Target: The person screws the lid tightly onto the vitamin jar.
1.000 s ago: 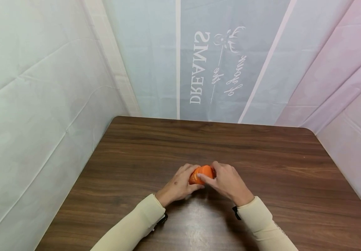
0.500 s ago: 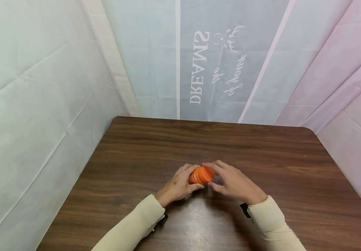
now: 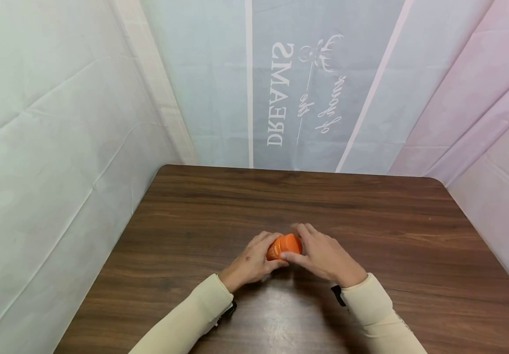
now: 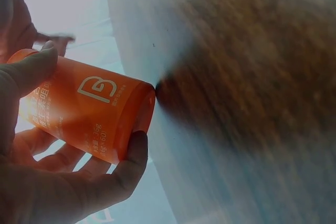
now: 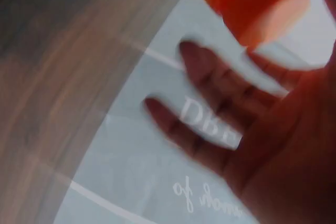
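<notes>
An orange pill bottle [image 3: 274, 250] with white print leans to the right, its orange cap [image 3: 290, 243] on. My left hand [image 3: 250, 259] grips the bottle's body, with the thumb on one side and fingers curled round the other. In the left wrist view, the bottle's [image 4: 92, 103] bottom edge appears to touch the tabletop. Around the cap end, my right hand [image 3: 325, 255] has its thumb in front and its fingers behind. Seen from the right wrist, that hand's fingers [image 5: 210, 77] are spread and blurred, apart from the cap [image 5: 265, 11].
Both hands work above a dark wood table [image 3: 183, 211]. A grey-blue printed cloth [image 3: 219, 98] hangs behind its far edge, and pale cloth walls [image 3: 68, 147] stand at the left and right.
My right hand pinched the cap, drew back to the right off it, and has now come in round it again. The left hand keeps its grip on the pill bottle.
</notes>
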The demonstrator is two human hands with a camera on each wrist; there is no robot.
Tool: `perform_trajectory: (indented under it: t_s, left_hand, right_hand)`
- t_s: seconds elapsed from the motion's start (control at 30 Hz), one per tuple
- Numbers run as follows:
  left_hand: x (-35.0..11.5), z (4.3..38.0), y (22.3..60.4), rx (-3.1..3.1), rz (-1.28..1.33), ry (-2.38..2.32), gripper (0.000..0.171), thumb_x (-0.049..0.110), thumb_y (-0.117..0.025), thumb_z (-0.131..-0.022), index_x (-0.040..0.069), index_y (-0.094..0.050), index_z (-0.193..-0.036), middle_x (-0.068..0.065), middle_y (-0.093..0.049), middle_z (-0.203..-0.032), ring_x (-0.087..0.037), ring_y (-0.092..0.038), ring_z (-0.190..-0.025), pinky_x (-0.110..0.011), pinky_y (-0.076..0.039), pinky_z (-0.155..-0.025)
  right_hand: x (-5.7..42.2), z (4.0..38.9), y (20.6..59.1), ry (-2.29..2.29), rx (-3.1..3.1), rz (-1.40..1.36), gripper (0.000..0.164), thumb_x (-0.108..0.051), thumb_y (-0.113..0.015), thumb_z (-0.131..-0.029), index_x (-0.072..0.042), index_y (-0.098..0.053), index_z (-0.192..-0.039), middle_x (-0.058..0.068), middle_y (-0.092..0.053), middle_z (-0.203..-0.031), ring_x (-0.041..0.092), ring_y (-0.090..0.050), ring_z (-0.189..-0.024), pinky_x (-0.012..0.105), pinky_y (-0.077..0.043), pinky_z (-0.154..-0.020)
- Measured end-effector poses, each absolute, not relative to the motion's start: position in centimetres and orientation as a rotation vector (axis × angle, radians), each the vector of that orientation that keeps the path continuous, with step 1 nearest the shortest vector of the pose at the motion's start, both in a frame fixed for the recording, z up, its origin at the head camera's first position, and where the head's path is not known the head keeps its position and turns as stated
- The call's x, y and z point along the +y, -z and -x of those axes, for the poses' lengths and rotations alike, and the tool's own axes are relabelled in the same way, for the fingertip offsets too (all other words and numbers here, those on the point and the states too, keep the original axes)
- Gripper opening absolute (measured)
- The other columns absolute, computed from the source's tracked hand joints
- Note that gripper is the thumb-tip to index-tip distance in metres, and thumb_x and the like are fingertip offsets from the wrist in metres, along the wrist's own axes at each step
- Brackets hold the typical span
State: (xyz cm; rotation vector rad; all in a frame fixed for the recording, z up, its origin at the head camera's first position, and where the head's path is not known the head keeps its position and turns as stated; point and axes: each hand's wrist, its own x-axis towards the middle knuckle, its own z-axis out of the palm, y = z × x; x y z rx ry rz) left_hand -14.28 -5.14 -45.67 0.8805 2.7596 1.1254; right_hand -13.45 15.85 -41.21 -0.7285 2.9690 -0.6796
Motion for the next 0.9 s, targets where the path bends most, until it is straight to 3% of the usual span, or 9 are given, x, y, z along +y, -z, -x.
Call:
perform_trajectory:
  t_s: [0.07,0.13,0.3,0.47,0.53,0.7,0.8,0.9]
  left_hand:
    - [-5.1,14.3,45.7,2.760,-0.877,-1.116,0.057,0.030,-0.078,-0.089,0.014,-0.054,-0.138,-0.004,-0.057,-0.123,-0.016,-0.054,-0.101,-0.031,-0.049,-0.083]
    - [-5.2,14.2,45.6,2.760,-0.875,-1.111,0.058,0.030,-0.077,-0.089,0.014,-0.053,-0.139,-0.004,-0.057,-0.122,-0.016,-0.054,-0.099,-0.030,-0.049,-0.082]
    - [-5.2,14.2,45.6,2.747,-0.881,-1.124,0.060,0.030,-0.078,-0.088,0.015,-0.052,-0.140,-0.003,-0.057,-0.122,-0.016,-0.055,-0.100,-0.030,-0.050,-0.083]
    - [-5.1,14.2,45.6,2.750,-0.886,-1.123,0.056,0.028,-0.078,-0.088,0.015,-0.054,-0.137,-0.004,-0.057,-0.124,-0.016,-0.055,-0.102,-0.031,-0.049,-0.084]
    - [-5.1,14.2,45.6,2.751,-0.884,-1.116,0.055,0.028,-0.078,-0.088,0.014,-0.055,-0.136,-0.004,-0.057,-0.124,-0.017,-0.054,-0.103,-0.031,-0.049,-0.085]
    - [-5.0,14.1,45.6,2.746,-0.893,-1.126,0.056,0.027,-0.080,-0.087,0.011,-0.055,-0.136,-0.006,-0.057,-0.124,-0.018,-0.055,-0.105,-0.031,-0.051,-0.085]
    - [-5.0,14.2,45.6,2.746,-0.887,-1.129,0.058,0.028,-0.079,-0.088,0.011,-0.055,-0.137,-0.006,-0.057,-0.125,-0.018,-0.055,-0.105,-0.031,-0.051,-0.085]
    - [-5.1,14.2,45.6,2.754,-0.876,-1.107,0.057,0.029,-0.078,-0.088,0.012,-0.054,-0.138,-0.005,-0.057,-0.125,-0.017,-0.055,-0.104,-0.031,-0.050,-0.085]
  right_hand:
    - [16.2,13.4,40.9,0.686,2.937,0.848,0.070,-0.053,-0.070,-0.089,-0.011,-0.049,-0.141,0.003,-0.056,-0.118,0.012,-0.057,-0.074,0.030,-0.050,-0.064]
    - [16.6,13.4,40.7,0.689,2.906,0.963,0.071,-0.040,-0.077,-0.088,-0.013,-0.046,-0.146,0.003,-0.053,-0.127,0.012,-0.059,-0.078,0.030,-0.051,-0.067]
    - [17.1,13.4,40.5,0.703,2.871,1.101,0.059,-0.017,-0.078,-0.087,-0.011,-0.052,-0.140,0.001,-0.055,-0.121,0.010,-0.062,-0.077,0.026,-0.052,-0.066]
    - [16.7,13.3,40.6,0.722,2.902,0.963,0.045,-0.031,-0.073,-0.092,-0.010,-0.058,-0.129,-0.004,-0.059,-0.103,0.008,-0.059,-0.073,0.024,-0.049,-0.063]
    - [16.4,13.4,40.7,0.715,2.931,0.857,0.040,-0.042,-0.070,-0.093,-0.010,-0.061,-0.116,-0.006,-0.058,-0.087,0.006,-0.053,-0.065,0.023,-0.046,-0.058]
    - [15.8,13.5,41.3,0.631,3.010,0.679,0.047,-0.057,-0.057,-0.097,-0.010,-0.055,-0.088,-0.005,-0.045,-0.060,0.007,-0.040,-0.047,0.024,-0.037,-0.047]
    - [15.7,13.5,41.3,0.610,3.021,0.685,0.052,-0.060,-0.055,-0.096,-0.009,-0.059,-0.099,-0.003,-0.053,-0.072,0.007,-0.043,-0.052,0.025,-0.040,-0.050]
    - [16.1,13.4,41.1,0.623,2.975,0.787,0.060,-0.059,-0.062,-0.092,-0.009,-0.058,-0.126,0.001,-0.060,-0.103,0.008,-0.052,-0.065,0.028,-0.047,-0.059]
